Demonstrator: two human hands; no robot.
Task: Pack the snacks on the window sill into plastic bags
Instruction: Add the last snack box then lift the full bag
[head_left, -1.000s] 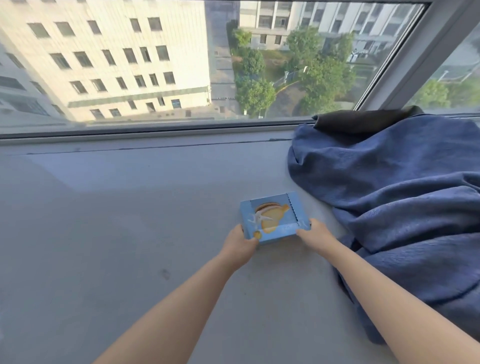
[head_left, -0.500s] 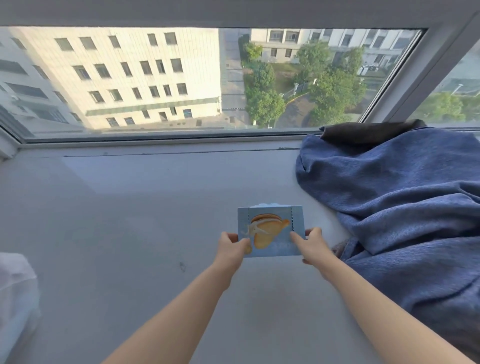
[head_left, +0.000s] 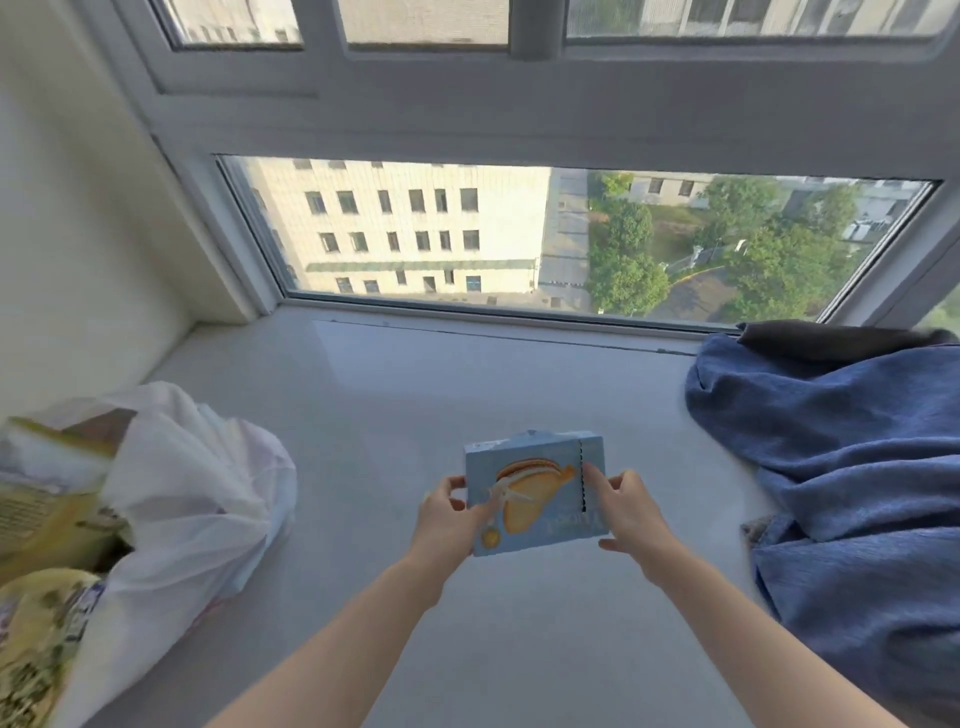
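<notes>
While both hands grip it, the box (head_left: 535, 493) hangs over the sill (head_left: 415, 389), well right of the bag (head_left: 197, 483) and lifted clear of the surface. The left hand (head_left: 449, 519) pinches its near-bag edge, thumb on the printed face. The right hand (head_left: 626, 512) clasps the far edge, a finger lying beside the perforated strip. It looks like thin cardboard: light, stiff enough to carry by its ends, yet likely to dent if squeezed across the broad face. The tear strip seems the weak spot, so a hold on the short edges or corners suits better. The bag, already stuffed with yellow packets, gapes toward the box. A blanket (head_left: 841, 441) lies farther right of the bag.
</notes>
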